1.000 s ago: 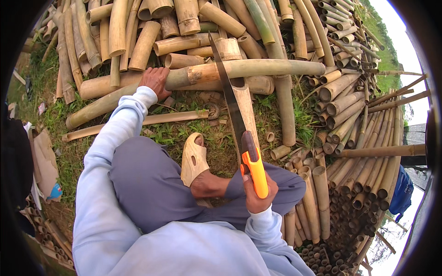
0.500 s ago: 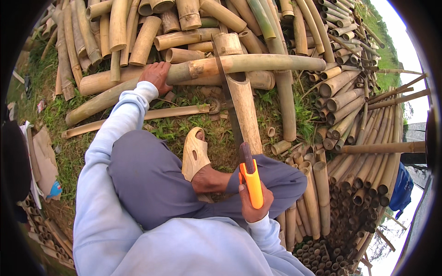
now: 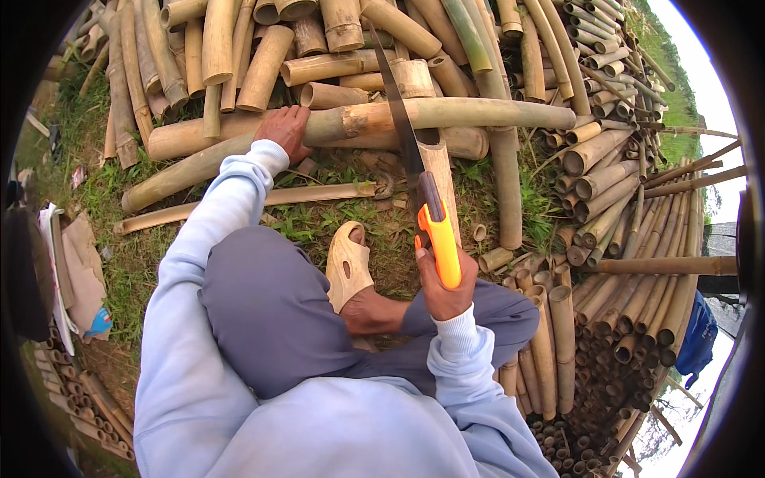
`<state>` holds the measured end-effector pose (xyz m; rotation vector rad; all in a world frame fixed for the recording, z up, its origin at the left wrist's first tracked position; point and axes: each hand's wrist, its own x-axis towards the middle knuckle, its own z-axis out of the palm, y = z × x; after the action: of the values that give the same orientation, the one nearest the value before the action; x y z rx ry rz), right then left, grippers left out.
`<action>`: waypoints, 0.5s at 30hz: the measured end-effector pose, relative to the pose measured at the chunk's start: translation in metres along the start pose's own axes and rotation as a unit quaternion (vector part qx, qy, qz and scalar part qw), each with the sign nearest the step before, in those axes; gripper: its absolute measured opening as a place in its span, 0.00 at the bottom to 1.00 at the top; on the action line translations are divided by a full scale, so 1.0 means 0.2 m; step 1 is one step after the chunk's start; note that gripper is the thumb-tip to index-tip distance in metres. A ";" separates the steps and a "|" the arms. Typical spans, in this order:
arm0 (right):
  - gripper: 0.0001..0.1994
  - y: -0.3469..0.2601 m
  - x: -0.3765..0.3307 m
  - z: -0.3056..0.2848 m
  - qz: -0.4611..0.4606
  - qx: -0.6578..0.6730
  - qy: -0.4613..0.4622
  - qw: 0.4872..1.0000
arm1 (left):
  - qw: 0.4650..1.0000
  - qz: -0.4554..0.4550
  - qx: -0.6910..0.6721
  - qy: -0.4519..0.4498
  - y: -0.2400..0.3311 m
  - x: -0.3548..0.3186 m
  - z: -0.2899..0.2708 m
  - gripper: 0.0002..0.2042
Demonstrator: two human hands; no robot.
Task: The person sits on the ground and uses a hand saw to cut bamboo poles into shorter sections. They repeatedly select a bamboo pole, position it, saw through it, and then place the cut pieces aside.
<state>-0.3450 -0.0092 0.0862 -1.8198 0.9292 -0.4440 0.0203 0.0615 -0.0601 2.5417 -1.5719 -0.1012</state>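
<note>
A long bamboo pole (image 3: 470, 112) lies across other bamboo pieces in front of me. My left hand (image 3: 284, 132) is wrapped over this pole, left of its middle, and presses on it. In my right hand (image 3: 447, 280) is the orange handle of a hand saw (image 3: 405, 131). Its dark blade points away from me and crosses the pole, touching it or lying right against its near side; the exact depth of any cut I cannot tell. Under the pole, close to the blade, stands a thick bamboo support (image 3: 437, 179) with an open upper end, leaning toward my right leg.
A heap of cut bamboo (image 3: 263, 68) lies beyond the pole. Stacked bamboo tubes (image 3: 598, 175) and upright ones (image 3: 562, 342) stand at the right. A split bamboo strip (image 3: 247, 205) rests on the grass near my sandalled foot (image 3: 349, 267). Cardboard (image 3: 82, 267) lies at the left.
My right hand has pushed the saw forward, away from my body, so the handle now sits nearer the pole. My left hand keeps its hold on the pole. The view has shifted slightly.
</note>
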 end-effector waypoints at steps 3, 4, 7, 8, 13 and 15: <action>0.14 -0.03 -0.28 -0.06 0.013 -0.013 0.002 1.000 | 1.000 -0.018 -0.004 -0.004 0.04 -0.01 -0.01 0.32; 0.15 -0.07 -0.34 -0.08 0.018 -0.036 -0.003 0.999 | 1.000 -0.010 0.008 0.013 0.03 -0.02 0.01 0.32; 0.13 -0.12 -0.32 -0.06 -0.003 -0.041 0.004 0.999 | 0.999 0.006 0.016 0.048 0.01 -0.05 0.04 0.31; 0.12 -0.10 -0.23 -0.03 -0.026 -0.046 0.006 0.999 | 0.999 0.003 0.001 0.048 0.01 -0.02 0.04 0.31; 0.05 -0.01 0.06 0.05 0.000 -0.041 0.003 0.999 | 1.000 -0.020 0.010 -0.016 0.07 0.03 -0.03 0.32; 0.06 -0.02 -0.03 0.03 0.014 -0.029 -0.004 0.999 | 0.999 -0.019 0.019 -0.036 0.06 0.00 -0.05 0.33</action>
<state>-0.3425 -0.0002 0.0869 -1.8570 0.9701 -0.3954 0.0112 0.0581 -0.0484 2.6257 -1.5660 -0.1693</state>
